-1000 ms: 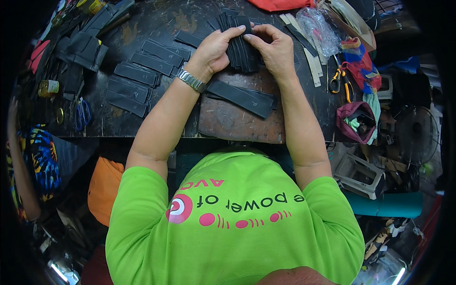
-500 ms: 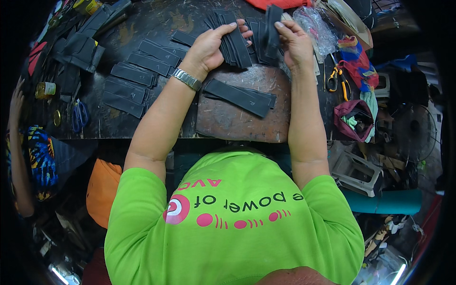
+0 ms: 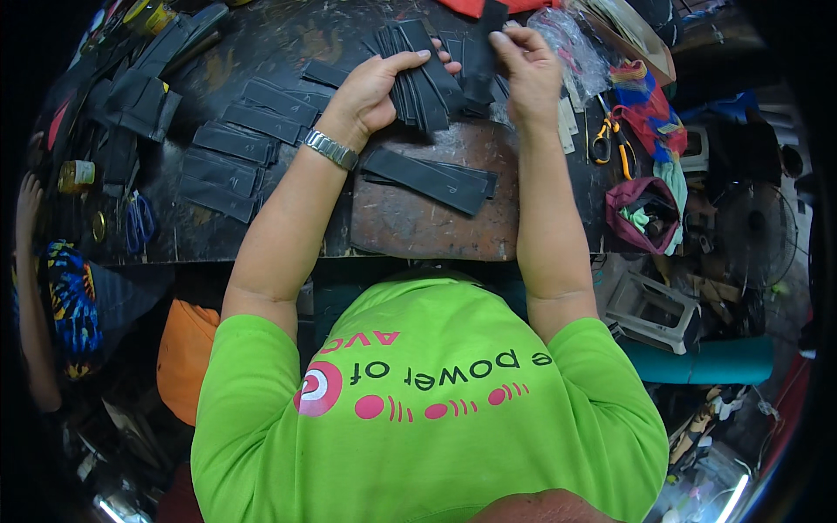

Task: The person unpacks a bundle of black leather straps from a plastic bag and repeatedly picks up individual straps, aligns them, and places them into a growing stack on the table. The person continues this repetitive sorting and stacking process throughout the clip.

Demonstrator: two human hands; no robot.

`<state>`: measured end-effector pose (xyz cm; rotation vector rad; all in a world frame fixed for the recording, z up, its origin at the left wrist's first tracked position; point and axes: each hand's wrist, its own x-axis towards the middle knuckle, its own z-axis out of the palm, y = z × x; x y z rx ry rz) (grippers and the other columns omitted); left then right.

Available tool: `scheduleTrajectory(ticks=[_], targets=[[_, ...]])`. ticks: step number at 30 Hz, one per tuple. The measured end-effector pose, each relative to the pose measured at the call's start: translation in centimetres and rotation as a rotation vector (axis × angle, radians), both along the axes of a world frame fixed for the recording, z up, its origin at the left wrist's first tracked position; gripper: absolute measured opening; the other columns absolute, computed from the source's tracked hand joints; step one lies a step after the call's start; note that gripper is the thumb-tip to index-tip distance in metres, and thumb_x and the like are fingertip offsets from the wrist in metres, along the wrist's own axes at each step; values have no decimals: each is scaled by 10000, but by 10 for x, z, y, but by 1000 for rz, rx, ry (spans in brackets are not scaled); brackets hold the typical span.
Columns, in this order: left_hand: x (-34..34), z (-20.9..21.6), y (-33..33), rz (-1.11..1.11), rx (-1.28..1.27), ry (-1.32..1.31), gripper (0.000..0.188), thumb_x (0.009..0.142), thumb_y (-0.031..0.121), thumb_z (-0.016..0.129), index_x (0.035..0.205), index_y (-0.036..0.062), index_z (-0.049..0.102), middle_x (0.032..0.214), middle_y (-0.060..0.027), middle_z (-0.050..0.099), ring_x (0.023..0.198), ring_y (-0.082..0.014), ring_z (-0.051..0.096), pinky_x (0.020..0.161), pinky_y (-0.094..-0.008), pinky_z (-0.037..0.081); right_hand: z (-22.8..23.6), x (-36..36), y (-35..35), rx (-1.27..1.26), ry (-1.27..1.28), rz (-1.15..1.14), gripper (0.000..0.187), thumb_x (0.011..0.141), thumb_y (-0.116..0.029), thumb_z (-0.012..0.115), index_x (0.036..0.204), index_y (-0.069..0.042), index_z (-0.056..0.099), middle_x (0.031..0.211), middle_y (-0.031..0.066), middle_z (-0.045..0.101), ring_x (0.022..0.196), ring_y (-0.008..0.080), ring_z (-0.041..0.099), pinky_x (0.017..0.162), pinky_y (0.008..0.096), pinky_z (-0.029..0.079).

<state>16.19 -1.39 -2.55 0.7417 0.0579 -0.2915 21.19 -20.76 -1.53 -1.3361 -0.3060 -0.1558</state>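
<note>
At the far side of the table, my left hand grips a fanned stack of black strips, thumb on top and fingertips showing past its far edge. The strips are flat, narrow and leather-like. My right hand pinches a black strip between thumb and fingers, held upright just right of the stack. Its lower end is blurred, so I cannot tell whether it is a single piece. More black strips lie crossed in a small pile on a worn brown board nearer me.
Several overlapping piles of black strips lie left of my left arm. Blue-handled scissors and a jar stand farther left. Orange-handled pliers, clear plastic wrap and a maroon pouch are at the right. Another person's arm shows far left.
My right hand has moved slightly left with its strip, closer to the stack. In my left hand the top strip now sits shifted to the right, and the fan looks wider.
</note>
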Motion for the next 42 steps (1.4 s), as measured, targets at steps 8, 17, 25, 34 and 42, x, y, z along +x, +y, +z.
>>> scheduleTrajectory(ticks=[8,17,25,34,42], targets=[[1,-3,1,31,-24,-17,301,972,125,521,1205,-63,548,1143,-232,634,1071,-325,655,900,-406,578,-21,27,-45,-677,119,-328,199,788,-130,753,958,-27,735,788,80,696,703,180,642,696,319,514],[3,-8,3,-18,7,-19,303,974,132,540,1227,-32,569,1151,-185,652,1042,-249,669,897,-367,574,-1,-12,7,-522,31,-67,253,837,-218,749,948,10,733,834,54,708,769,87,618,717,235,491],[1,-5,0,-8,36,5,326,975,119,528,1266,-26,554,1189,-176,639,1064,-253,656,943,-362,551,2,-25,21,-480,-39,-15,168,784,-95,775,900,11,718,785,25,694,718,72,612,672,221,495],[2,-2,3,-11,-14,-19,401,986,147,478,1310,-89,482,1293,-282,539,1178,-336,591,995,-402,520,-2,18,-52,-1102,143,-322,226,783,-198,770,953,-51,749,841,84,719,746,186,656,707,318,509],[1,-4,-2,-10,4,-46,343,961,113,548,1252,-68,544,1256,-216,588,1149,-304,614,941,-364,553,1,-2,-17,-960,-134,-325,268,809,-277,745,933,-39,742,829,127,718,758,213,670,727,337,516]])
